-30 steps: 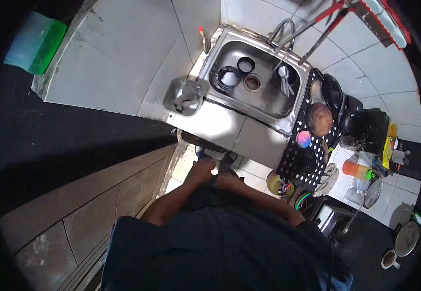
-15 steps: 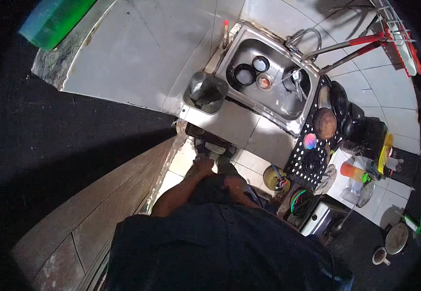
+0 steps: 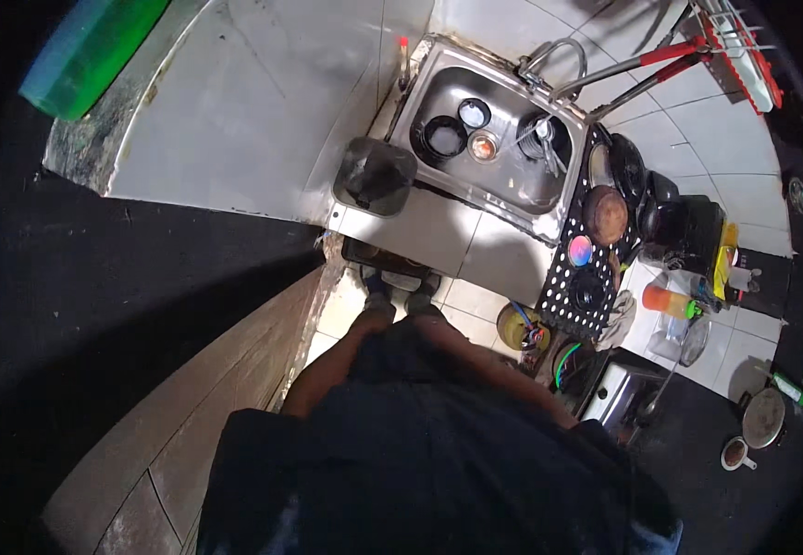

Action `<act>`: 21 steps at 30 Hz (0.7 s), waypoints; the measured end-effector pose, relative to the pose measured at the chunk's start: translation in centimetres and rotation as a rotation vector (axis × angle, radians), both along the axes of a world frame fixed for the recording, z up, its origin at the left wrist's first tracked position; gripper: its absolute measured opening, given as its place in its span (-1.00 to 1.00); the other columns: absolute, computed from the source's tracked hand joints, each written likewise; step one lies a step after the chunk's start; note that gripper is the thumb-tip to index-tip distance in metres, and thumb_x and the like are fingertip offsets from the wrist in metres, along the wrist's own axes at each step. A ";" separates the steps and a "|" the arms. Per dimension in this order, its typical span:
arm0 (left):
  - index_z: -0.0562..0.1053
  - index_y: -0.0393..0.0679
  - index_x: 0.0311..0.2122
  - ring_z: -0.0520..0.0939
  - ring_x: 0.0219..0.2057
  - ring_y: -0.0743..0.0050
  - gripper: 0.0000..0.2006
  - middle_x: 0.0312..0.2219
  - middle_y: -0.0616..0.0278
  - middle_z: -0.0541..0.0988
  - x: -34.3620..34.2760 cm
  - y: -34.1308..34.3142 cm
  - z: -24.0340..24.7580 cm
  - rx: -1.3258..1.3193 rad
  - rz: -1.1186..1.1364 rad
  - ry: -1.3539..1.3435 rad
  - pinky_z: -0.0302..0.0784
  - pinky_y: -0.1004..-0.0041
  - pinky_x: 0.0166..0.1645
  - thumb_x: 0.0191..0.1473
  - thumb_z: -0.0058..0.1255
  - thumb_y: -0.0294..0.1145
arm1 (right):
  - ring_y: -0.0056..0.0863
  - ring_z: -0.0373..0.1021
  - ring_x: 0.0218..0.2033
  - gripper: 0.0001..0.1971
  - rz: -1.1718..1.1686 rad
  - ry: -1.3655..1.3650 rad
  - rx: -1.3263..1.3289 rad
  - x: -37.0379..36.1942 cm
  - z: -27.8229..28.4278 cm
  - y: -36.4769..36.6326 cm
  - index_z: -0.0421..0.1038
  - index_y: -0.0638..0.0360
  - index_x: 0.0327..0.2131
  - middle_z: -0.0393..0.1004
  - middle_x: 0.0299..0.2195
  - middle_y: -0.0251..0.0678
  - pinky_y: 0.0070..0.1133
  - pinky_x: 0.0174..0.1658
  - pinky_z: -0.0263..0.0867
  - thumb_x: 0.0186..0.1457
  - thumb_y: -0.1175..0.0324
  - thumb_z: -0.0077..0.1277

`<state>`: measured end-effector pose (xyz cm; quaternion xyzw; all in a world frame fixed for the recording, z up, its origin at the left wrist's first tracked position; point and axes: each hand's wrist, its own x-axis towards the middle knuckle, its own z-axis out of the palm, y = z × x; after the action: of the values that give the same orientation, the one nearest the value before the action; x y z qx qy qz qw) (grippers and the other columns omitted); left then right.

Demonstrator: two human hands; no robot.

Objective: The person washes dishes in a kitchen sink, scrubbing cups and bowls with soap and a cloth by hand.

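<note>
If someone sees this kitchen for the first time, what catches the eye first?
The steel sink near the top, with dark round dishes lying in it. To its right, a black dotted mat holds pans and a brown bowl. A green board sits in the top left corner.

The sink point(image 3: 499, 139) is made of bare steel, brushed and dully shining, with a polished metal tap point(image 3: 549, 57) arched over it; the bench point(image 3: 244, 111) is faced with pale, smooth, glossy tile, stained and roughened along its dark left edge; a dark pot point(image 3: 376, 172) with a matt, worn finish is seen at the sink's corner; a black perforated rack point(image 3: 575, 277) looks like matt plastic; a green tub point(image 3: 92, 51) appears as translucent plastic; the floor point(image 3: 471, 301) is laid in light glazed tiles; the panel point(image 3: 179, 435) at lower left shows a wood-grain surface, matt; the clothing point(image 3: 420, 462) is dark, soft cloth.
</note>
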<state>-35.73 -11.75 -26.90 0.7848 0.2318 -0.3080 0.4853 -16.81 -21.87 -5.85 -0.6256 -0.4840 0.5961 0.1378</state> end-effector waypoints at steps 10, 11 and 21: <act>0.46 -0.14 -0.52 0.54 -0.43 0.17 -0.86 -0.50 0.11 0.51 2.8 0.7 8.4 -0.014 0.167 -0.189 0.42 0.22 -0.34 -0.06 -0.05 -0.33 | -0.14 0.46 -0.20 -0.71 -0.054 0.015 -0.038 -1.2 0.1 -2.2 0.45 0.23 -0.15 0.49 -0.19 -0.09 -0.29 -0.11 0.35 0.14 0.27 -0.10; 0.45 -0.15 -0.55 0.56 -0.42 0.12 -0.88 -0.51 0.06 0.51 2.5 0.3 9.4 0.117 0.271 -0.242 0.43 0.19 -0.32 -0.09 -0.01 -0.35 | -0.14 0.46 -0.20 -0.71 -0.057 0.025 -0.038 -1.7 0.2 -2.8 0.45 0.23 -0.15 0.49 -0.19 -0.10 -0.29 -0.11 0.35 0.14 0.27 -0.10; 0.55 -0.05 -0.45 0.61 -0.42 0.12 -0.87 -0.42 0.09 0.60 -0.2 -2.7 6.7 -0.021 -0.009 -0.014 0.44 0.15 -0.38 -0.18 0.07 -0.32 | -0.15 0.46 -0.22 -0.71 -0.131 0.029 -0.094 -3.2 1.3 -8.4 0.44 0.23 -0.15 0.49 -0.20 -0.10 -0.30 -0.13 0.35 0.15 0.26 -0.09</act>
<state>-35.91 -14.42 -20.21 0.7827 0.2215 -0.3074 0.4938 -20.05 -30.26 -4.56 -0.6531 -0.4114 0.6168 0.1540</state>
